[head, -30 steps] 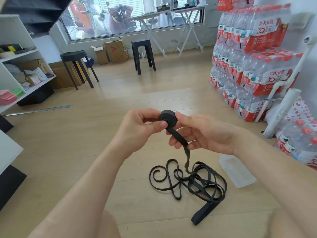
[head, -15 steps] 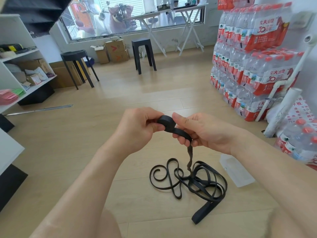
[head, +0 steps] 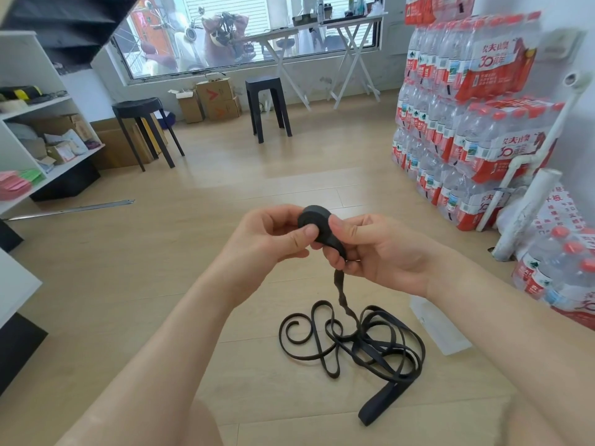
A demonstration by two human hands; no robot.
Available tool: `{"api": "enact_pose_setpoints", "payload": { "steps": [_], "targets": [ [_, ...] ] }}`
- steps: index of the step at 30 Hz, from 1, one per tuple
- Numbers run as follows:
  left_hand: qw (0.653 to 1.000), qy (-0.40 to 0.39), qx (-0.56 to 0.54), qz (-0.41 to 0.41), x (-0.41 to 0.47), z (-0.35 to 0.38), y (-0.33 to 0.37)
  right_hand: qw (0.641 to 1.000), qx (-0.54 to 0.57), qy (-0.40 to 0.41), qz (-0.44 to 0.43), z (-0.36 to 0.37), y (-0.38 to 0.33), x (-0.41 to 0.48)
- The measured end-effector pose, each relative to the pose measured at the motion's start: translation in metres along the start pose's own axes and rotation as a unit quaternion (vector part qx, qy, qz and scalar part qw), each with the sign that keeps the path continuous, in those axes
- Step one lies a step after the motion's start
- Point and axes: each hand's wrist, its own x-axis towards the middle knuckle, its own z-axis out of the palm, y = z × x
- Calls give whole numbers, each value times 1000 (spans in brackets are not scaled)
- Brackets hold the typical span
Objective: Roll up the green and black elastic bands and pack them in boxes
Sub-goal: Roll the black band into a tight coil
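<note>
Lifted a touch and tipped back up since half a second ago: wound part of the black elastic band, flat side facing the camera again rather than lying nearly edge-on. Loose coils on the floor much as before.

Below the fingers, nearest: rest of the band sprawled on the wooden floor in overlapping loops. One end curled into a small spiral out to the left, a wider folded end lying lowest, toward the right. Matte black, flat and narrow throughout. From the heap, a single twisted strand rising straight up into the right fingers. Between the two sets of fingertips, a tight, thick disc of wound band, with a short flat length running off its lower right edge.

Left hand: thumb pressed flat across the disc's face, other fingers curled behind, pinching it. Right hand: thumb tip set against the disc's right edge, fingers curled round the strand just beneath, clamped on it. Both forearms bare, reaching in from the lower corners, wrists bent slightly toward each other.

Below and right of the right fingers: clear plastic box on the floor, partly hidden by the forearm, near the loops.

Farther right: stacked packs of water bottles with red labels, white pipe leaning by them. Beyond the fingertips: two black stools, cardboard boxes under a wide window. Far left of the fingers: white shelf unit, metal strip flat on the floor.
</note>
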Motion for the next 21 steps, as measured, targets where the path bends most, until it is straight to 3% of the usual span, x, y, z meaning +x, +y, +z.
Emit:
{"api": "enact_pose_setpoints", "payload": {
  "steps": [2,5,13,21],
  "targets": [
    [998,6,-55,-10,1,1,0,999,30,-23,-9,1,0,1],
    [999,19,-42,1,1,2,-1,998,50,-38,-11,0,1,1],
    [980,108,152,63,-1,-9,7,994,-88,-33,58,-2,-5,-3],
    [958,81,256,96,-2,-12,9,995,-81,0,55,0,-5,-1]
  ]
}}
